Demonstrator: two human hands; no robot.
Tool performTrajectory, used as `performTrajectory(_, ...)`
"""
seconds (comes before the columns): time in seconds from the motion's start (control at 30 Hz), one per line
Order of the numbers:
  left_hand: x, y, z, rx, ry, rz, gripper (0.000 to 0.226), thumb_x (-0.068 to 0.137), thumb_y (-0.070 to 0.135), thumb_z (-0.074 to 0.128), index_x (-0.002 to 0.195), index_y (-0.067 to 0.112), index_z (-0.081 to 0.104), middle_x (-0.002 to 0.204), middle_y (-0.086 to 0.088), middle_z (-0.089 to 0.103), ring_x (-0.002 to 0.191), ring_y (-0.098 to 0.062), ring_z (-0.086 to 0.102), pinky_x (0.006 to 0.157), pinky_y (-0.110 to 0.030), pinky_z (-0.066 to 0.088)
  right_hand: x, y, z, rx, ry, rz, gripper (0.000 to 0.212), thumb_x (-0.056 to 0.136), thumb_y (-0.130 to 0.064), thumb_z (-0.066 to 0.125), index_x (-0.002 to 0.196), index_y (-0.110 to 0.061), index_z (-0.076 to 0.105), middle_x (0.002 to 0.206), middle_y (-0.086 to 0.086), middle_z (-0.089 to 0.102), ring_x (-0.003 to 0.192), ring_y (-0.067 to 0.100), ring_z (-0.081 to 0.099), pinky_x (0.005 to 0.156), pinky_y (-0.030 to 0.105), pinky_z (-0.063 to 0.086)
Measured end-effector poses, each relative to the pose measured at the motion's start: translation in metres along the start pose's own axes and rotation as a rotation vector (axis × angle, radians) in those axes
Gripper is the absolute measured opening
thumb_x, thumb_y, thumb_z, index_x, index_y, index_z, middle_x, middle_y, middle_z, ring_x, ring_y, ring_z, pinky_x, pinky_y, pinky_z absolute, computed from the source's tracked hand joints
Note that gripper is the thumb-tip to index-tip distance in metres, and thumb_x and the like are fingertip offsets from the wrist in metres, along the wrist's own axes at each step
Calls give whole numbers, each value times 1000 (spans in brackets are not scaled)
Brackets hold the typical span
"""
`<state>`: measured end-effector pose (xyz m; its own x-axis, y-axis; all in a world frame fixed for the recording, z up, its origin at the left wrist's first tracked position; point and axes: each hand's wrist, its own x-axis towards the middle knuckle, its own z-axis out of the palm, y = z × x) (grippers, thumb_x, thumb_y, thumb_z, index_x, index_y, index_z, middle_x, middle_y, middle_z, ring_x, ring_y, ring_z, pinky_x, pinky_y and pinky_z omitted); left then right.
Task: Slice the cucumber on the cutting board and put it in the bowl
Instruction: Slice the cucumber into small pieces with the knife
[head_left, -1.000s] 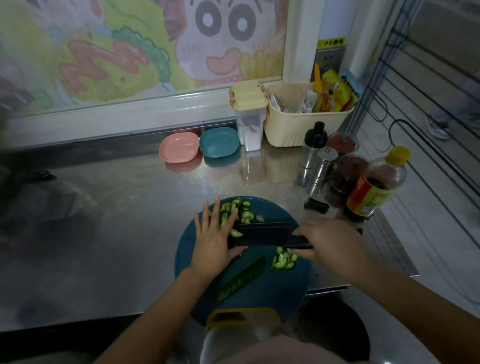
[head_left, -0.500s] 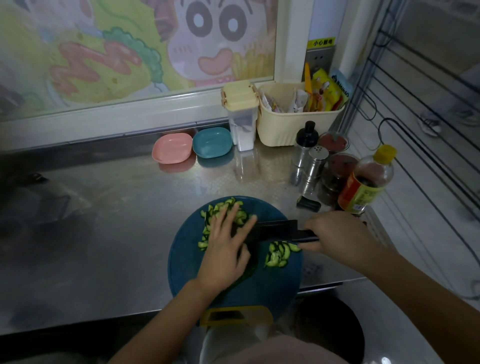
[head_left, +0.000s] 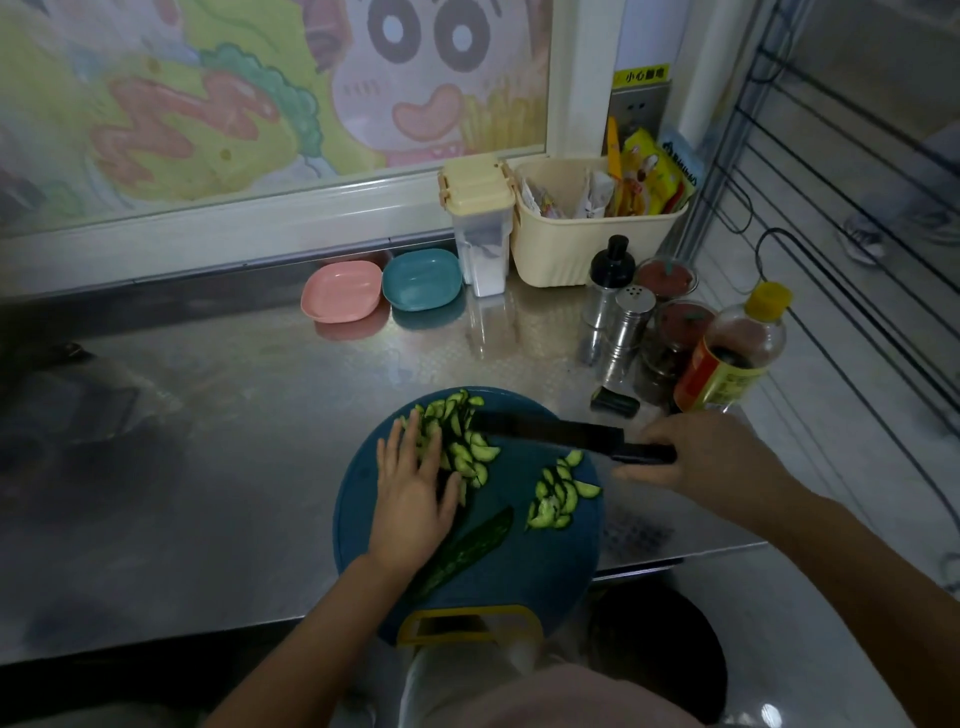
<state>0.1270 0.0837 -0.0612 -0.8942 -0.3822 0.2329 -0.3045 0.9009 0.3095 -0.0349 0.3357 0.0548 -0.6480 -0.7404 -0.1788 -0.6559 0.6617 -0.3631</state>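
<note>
The left hand (head_left: 410, 499) covers part of the far pile of cucumber slices (head_left: 467, 452). The right hand (head_left: 711, 457) hides the handle end of the knife (head_left: 550, 431). The label on the sauce bottle (head_left: 727, 358) is too blurred to read.

Bare tabletop (head_left: 208, 441) is stretching left of the board (head_left: 519, 571) and beyond it up to the bowls (head_left: 422, 278). Right of the board, shakers (head_left: 628, 317), jars (head_left: 680, 322) and a bottle (head_left: 737, 353) are crowding the way; a knife (head_left: 550, 430) is spanning the board's far half, barring passage there.

Dim foreground, bright backlit window (head_left: 270, 93), wide-angle edge warping.
</note>
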Motion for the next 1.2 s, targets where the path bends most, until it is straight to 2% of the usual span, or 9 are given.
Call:
performTrajectory(0.13,5,30,-2,-177,-34,137,60,91,46,43,138,9,43,149,-13,31,137,-26,27,112,-41,26,-1,12,-1,185,104,156,23,83,-44,64,68,-27,64,57,-6,57,55,6,52,50,17,28)
performTrajectory(0.23,12,53,8,-190,-254,381,68,87,53,52,142,17,38,150,-9,28,136,-27,29,110,-43,32,1,22,3,188,135,257,30,83,-47,63,67,-22,66,60,0,59,58,13,54,52,22,32)
performTrajectory(0.43,43,78,39,70,-626,647,83,82,63,52,149,34,11,157,-8,4,143,-27,0,117,-41,1,4,27,8,273,183,342,45,82,-54,60,67,-11,66,64,9,62,62,21,59,56,30,40)
performTrajectory(0.53,54,75,45,62,-601,725,64,90,54,48,146,30,28,156,-8,12,142,-26,12,118,-38,5,4,31,13,303,170,376,50,81,-58,58,68,-11,67,66,12,63,63,26,62,63,41,50)
performTrajectory(0.7,63,63,43,-51,-437,733,36,85,33,63,116,15,63,132,-11,53,125,-28,44,113,-37,10,5,33,18,350,137,415,45,81,-56,60,64,-15,65,63,12,64,62,25,63,66,41,53)
performTrajectory(0.8,70,57,37,7,-372,619,22,83,27,63,100,14,64,121,-8,59,123,-29,45,114,-42,4,5,32,23,404,159,414,44,81,-51,64,62,-12,65,63,14,63,61,27,63,65,41,52)
performTrajectory(0.9,72,54,33,0,-370,530,25,86,32,61,104,15,61,127,-7,53,130,-26,36,115,-39,0,4,33,26,406,150,418,43,81,-51,63,64,-12,65,64,14,64,62,26,63,64,40,53)
performTrajectory(1.03,68,75,35,-135,-383,584,43,79,40,70,110,11,62,123,-12,53,121,-28,42,111,-33,15,3,30,25,402,149,419,42,83,-50,61,65,-12,66,65,15,64,61,26,63,57,31,45)
performTrajectory(1.2,65,87,48,-157,-484,587,25,79,33,70,90,12,62,107,-8,52,104,-24,46,100,-38,35,3,30,25,415,174,414,45,82,-51,62,68,-8,67,67,17,64,62,27,63,64,39,51)
